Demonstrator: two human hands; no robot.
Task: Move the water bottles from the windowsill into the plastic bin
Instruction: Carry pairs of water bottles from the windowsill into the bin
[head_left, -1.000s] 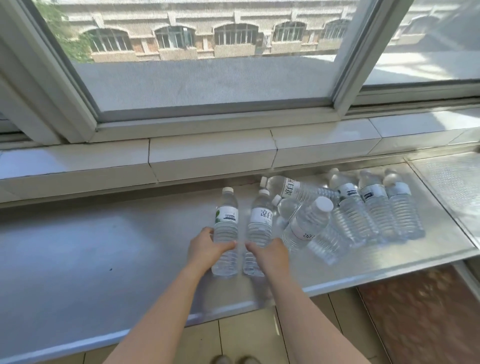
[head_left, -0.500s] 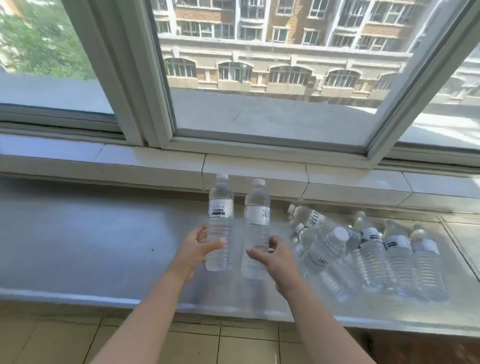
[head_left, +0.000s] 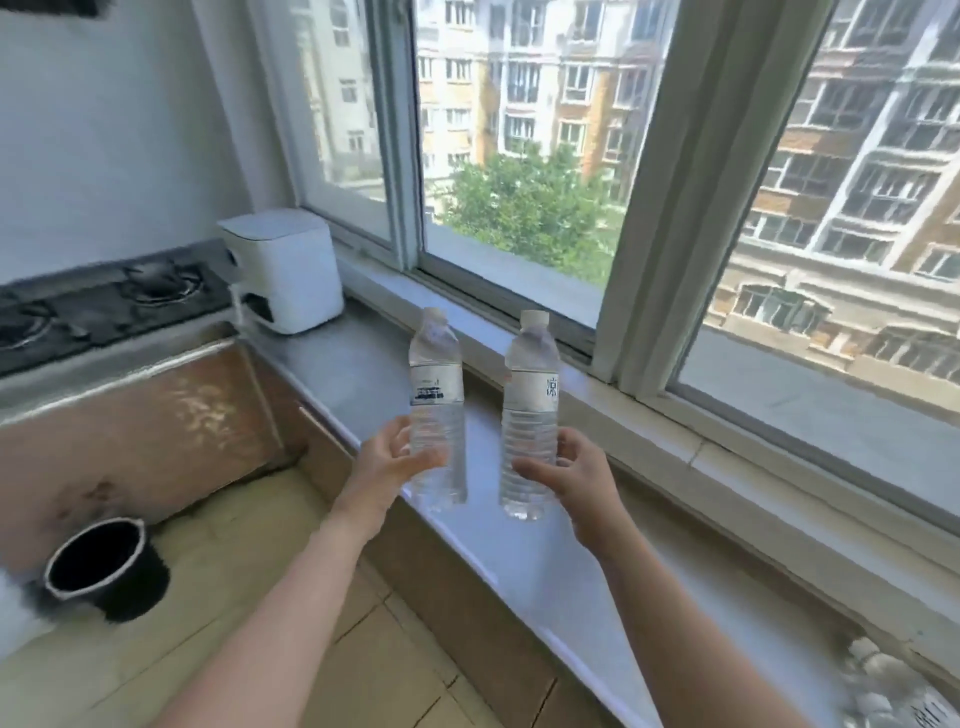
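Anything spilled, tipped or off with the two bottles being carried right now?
Nothing stands out. Left hand and right hand each hold a capped bottle upright, left bottle, right bottle; the sill below looks dry.

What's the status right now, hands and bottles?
Left hand grips one clear plastic water bottle, right hand another, both upright, lifted off the grey metal windowsill. Plastic bin not in view. Nothing blocking.

Home kitchen: gas hob (head_left: 104, 301), apartment-block window (head_left: 519, 171).
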